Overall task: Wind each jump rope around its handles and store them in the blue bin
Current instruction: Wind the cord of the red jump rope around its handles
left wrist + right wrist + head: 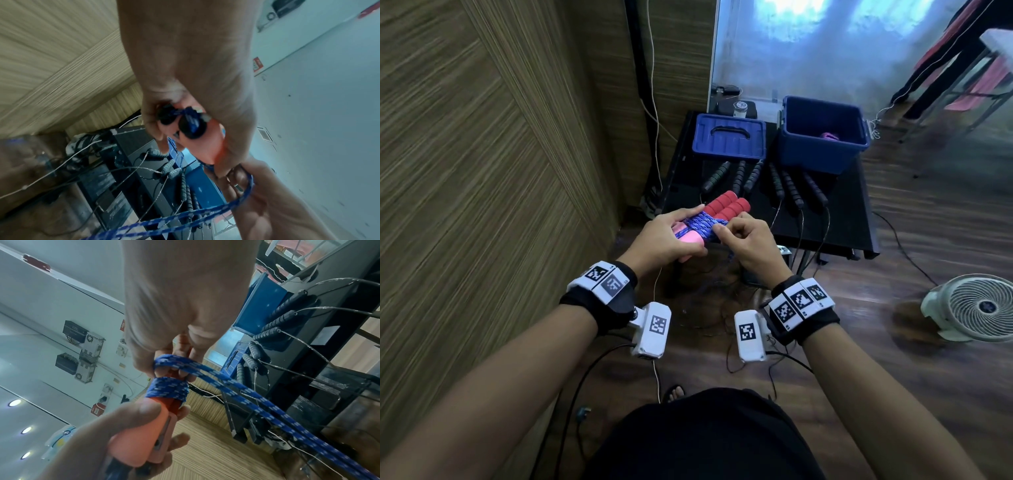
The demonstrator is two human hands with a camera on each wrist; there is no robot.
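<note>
Two red foam handles [726, 206] with pink ends lie side by side, and my left hand [667, 236] grips them at the pink ends [141, 441]. Blue-and-white braided rope [703, 224] is wound around their middle [167, 390]. My right hand [746, 236] pinches a doubled loop of that rope [174, 361] right beside the coil; the loose strands [267, 408] trail down toward the floor. The open blue bin [823, 135] stands on the black table [852, 219] ahead, with a pink bundle [829, 136] inside.
A blue lid [729, 137] lies left of the bin. Several dark-handled jump ropes [784, 185] lie on the table in front of both, their thin cables hanging over the front edge. A wood-panel wall is on the left, a white fan [976, 308] on the floor at right.
</note>
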